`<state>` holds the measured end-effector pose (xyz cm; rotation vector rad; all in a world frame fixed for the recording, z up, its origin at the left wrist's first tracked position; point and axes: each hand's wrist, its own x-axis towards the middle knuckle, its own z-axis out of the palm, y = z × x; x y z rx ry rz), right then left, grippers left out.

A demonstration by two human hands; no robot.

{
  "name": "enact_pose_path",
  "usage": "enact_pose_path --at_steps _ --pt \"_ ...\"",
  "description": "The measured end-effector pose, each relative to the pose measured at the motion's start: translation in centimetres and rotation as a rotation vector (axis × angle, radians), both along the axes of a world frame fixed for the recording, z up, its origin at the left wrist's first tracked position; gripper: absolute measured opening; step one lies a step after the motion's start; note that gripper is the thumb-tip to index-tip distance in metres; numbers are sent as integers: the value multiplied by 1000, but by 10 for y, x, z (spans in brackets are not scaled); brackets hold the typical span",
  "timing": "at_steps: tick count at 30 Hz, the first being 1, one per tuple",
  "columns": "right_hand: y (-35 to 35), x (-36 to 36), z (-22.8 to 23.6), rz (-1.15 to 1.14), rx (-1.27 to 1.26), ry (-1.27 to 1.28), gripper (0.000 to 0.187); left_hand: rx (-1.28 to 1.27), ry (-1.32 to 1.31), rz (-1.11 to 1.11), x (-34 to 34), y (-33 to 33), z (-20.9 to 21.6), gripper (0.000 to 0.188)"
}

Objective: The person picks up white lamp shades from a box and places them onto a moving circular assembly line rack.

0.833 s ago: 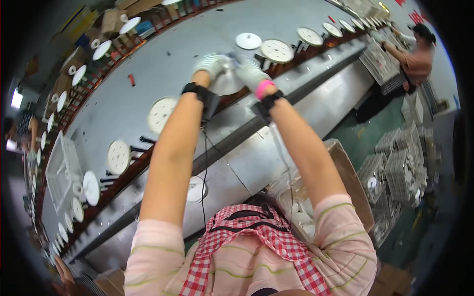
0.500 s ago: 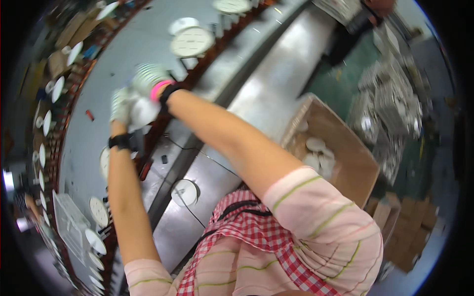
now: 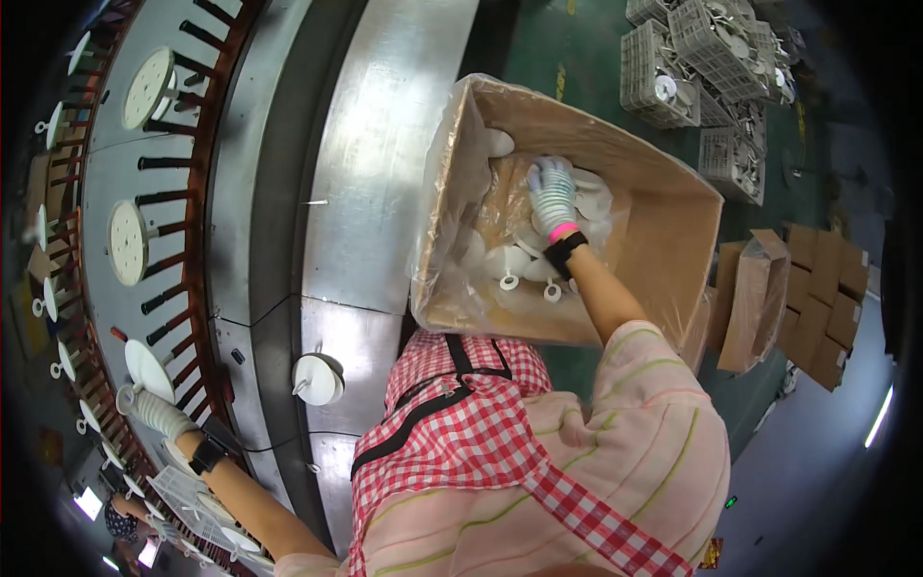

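My right hand (image 3: 553, 199), in a striped white glove, is inside a big cardboard box (image 3: 663, 216) with a clear plastic liner. It lies over the liner beside several white disc pieces (image 3: 508, 262), some with small ring ends. Its fingertips point down and away, so whether they grip anything is hidden. At the left, my gloved left hand (image 3: 157, 412) is closed around the ring end of a white disc piece (image 3: 150, 370) at the edge of the rack line.
Perforated cream discs (image 3: 127, 242) stand among dark pegs (image 3: 173, 199) on the line. A lone white disc piece (image 3: 318, 379) lies on the metal bench (image 3: 370, 183). Plastic crates (image 3: 659, 72) with white parts are stacked at the far right, with cardboard cartons (image 3: 817, 298) nearer.
Both hands were together over the line at a white piece. My right hand has since swung right into the box, while my left has come nearer. The view has turned rightward.
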<state>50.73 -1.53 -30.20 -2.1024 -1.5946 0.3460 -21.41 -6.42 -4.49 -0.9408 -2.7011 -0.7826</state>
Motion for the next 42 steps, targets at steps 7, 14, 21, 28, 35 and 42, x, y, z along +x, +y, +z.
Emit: enact_pose_path --at_steps 7,14,21,28,35,42 --pt "-21 72 -105 189 -491 -721 38 245 83 126 138 -33 8 45" --pt "-38 73 -40 124 -634 -277 19 107 -230 -352 263 -68 -40 49" --pt "-52 37 58 90 -239 883 25 -284 -857 -1120 381 -5 -43 40" --pt "-18 15 -66 52 -528 250 62 -357 -788 -1238 386 -5 -37 40" --pt "0 -18 -92 1 -341 36 35 -409 -815 -936 328 -76 -75 35" --pt "-48 2 -53 -1 -211 62 27 -445 -964 -1044 333 -78 -87 40"
